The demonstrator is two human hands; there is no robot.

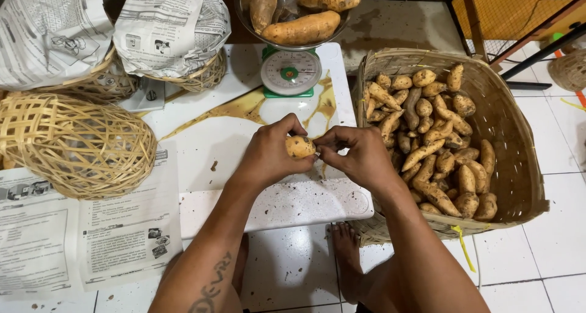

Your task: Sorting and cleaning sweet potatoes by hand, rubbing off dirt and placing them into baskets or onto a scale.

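My left hand is closed around a small orange sweet potato, held above a low white table. My right hand meets it from the right, fingertips pinching at the potato's end. Both hands hover over the middle of the table, just in front of a green kitchen scale. The scale's metal bowl carries three large sweet potatoes.
A big woven basket full of several small sweet potatoes stands at the right. At the left lie an empty woven basket on its side, two newspaper-lined baskets, and newspaper sheets on the tiled floor. My bare foot rests under the table edge.
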